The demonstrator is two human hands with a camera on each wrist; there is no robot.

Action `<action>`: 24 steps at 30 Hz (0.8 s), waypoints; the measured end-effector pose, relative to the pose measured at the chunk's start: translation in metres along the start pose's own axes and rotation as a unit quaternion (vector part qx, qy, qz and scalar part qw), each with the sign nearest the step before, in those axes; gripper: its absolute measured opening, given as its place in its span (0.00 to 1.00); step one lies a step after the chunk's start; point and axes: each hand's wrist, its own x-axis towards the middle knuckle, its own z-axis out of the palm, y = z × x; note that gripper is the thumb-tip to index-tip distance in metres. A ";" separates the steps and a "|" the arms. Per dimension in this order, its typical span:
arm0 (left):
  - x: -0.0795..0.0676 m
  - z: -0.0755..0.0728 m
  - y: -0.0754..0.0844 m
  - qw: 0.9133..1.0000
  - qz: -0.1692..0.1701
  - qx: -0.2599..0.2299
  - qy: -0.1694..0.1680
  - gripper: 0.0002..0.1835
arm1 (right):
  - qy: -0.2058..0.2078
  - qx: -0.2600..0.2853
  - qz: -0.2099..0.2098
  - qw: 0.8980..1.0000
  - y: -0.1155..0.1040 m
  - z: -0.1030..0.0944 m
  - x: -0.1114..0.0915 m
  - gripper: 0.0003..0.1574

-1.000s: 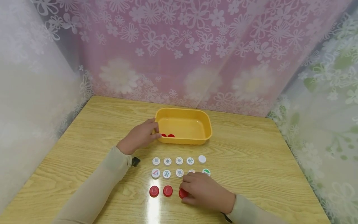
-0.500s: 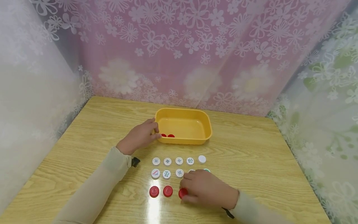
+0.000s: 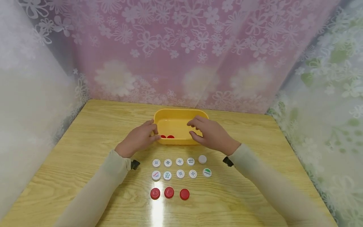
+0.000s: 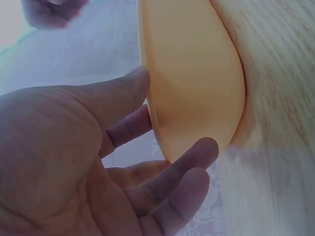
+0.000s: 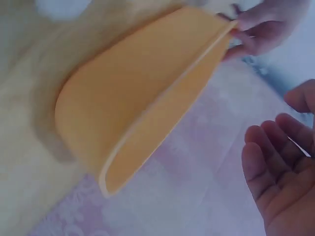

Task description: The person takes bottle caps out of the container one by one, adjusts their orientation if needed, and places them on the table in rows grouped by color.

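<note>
My left hand (image 3: 138, 138) holds the left end of a yellow plastic tub (image 3: 184, 142). In the left wrist view its thumb (image 4: 133, 88) lies on the tub's rim, with other fingers round the corner. Above the tub's right side is my right hand (image 3: 212, 132), fingers loosely bent and nothing between them. The right wrist view shows that palm (image 5: 295, 201) apart from the tub. Two red bottle caps (image 3: 170, 136) lie inside at the tub's near left, partly hidden by its wall. On the table a front row holds three more red caps (image 3: 169, 192).
Two rows of white caps lie between the tub and the red row, several with printed marks, one plain (image 3: 202, 159) and one green-and-white (image 3: 207, 172). The wooden table (image 3: 107, 116) meets a pink flowered curtain (image 3: 158, 63) behind, with pale curtains at both sides.
My right hand has left the rightmost red cap in the front row and moved up and away to over the tub. That cap stays on the table. The left hand keeps its place.
</note>
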 end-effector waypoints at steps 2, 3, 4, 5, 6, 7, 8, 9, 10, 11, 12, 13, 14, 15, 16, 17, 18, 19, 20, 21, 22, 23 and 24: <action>0.000 0.001 -0.001 1.000 -0.003 -0.002 -0.001 0.11 | -0.042 -0.041 -0.015 0.998 0.007 0.002 0.011 0.17; 0.000 0.001 -0.001 1.000 -0.003 -0.003 -0.002 0.11 | -0.065 -0.059 -0.024 0.996 0.010 0.003 0.016 0.17; -0.001 0.002 -0.001 1.000 -0.004 -0.004 -0.003 0.11 | -0.089 -0.075 -0.032 0.993 0.013 0.004 0.021 0.16; -0.001 0.002 -0.001 1.000 -0.003 -0.004 -0.003 0.11 | -0.110 -0.087 -0.039 0.989 0.015 0.005 0.027 0.17; -0.001 0.002 -0.001 1.000 -0.003 -0.002 -0.002 0.12 | -0.130 -0.096 -0.043 0.986 0.017 0.006 0.032 0.17; -0.001 0.001 -0.001 1.000 -0.003 0.000 -0.001 0.11 | -0.149 -0.100 -0.044 0.983 0.018 0.008 0.038 0.18; -0.001 0.001 0.000 1.000 -0.003 0.001 0.001 0.11 | -0.165 -0.100 -0.042 0.980 0.019 0.010 0.044 0.19; -0.001 0.000 0.000 1.000 -0.002 0.002 0.003 0.12 | -0.179 -0.098 -0.039 0.978 0.020 0.012 0.050 0.19; -0.002 0.000 -0.001 1.000 -0.003 0.004 0.003 0.12 | -0.191 -0.096 -0.037 0.976 0.021 0.016 0.057 0.20; -0.002 0.000 -0.001 1.000 -0.003 0.004 0.003 0.11 | -0.205 -0.092 -0.032 0.974 0.021 0.020 0.063 0.22; -0.002 -0.001 -0.002 1.000 -0.004 0.003 0.003 0.11 | -0.219 -0.091 -0.031 0.971 0.020 0.025 0.069 0.23; -0.002 -0.001 -0.002 1.000 -0.004 0.002 0.002 0.11 | -0.233 -0.092 -0.032 0.968 0.021 0.032 0.075 0.24; -0.002 0.000 -0.003 1.000 -0.003 0.002 0.001 0.11 | -0.249 -0.096 -0.037 0.963 0.020 0.038 0.080 0.25; -0.002 0.000 -0.004 1.000 -0.002 0.002 0.001 0.11 | -0.266 -0.102 -0.044 0.958 0.020 0.044 0.084 0.25; -0.002 0.001 -0.004 1.000 -0.002 0.002 0.000 0.11 | -0.282 -0.111 -0.055 0.952 0.020 0.051 0.088 0.24; -0.001 0.001 -0.004 1.000 -0.002 0.000 0.000 0.11 | -0.297 -0.122 -0.067 0.945 0.020 0.056 0.091 0.24; -0.001 0.001 -0.004 1.000 -0.002 0.001 0.001 0.11 | -0.311 -0.132 -0.080 0.938 0.019 0.061 0.094 0.23; 0.000 0.002 -0.004 1.000 0.001 0.002 0.003 0.11 | -0.320 -0.139 -0.093 0.933 0.020 0.066 0.097 0.22; 0.000 0.001 -0.004 1.000 0.001 0.002 0.004 0.11 | -0.325 -0.143 -0.105 0.929 0.020 0.070 0.100 0.21; 0.000 0.001 -0.003 1.000 0.000 0.001 0.005 0.11 | -0.328 -0.146 -0.115 0.926 0.020 0.073 0.102 0.19; 0.000 0.001 -0.003 1.000 -0.001 0.002 0.005 0.11 | -0.331 -0.146 -0.121 0.924 0.020 0.076 0.105 0.17; 0.000 0.001 -0.002 1.000 -0.001 0.003 0.006 0.11 | -0.337 -0.135 -0.117 0.925 0.020 0.077 0.108 0.14; 0.000 0.000 -0.002 1.000 -0.002 0.004 0.007 0.11 | -0.342 -0.122 -0.109 0.925 0.019 0.078 0.111 0.12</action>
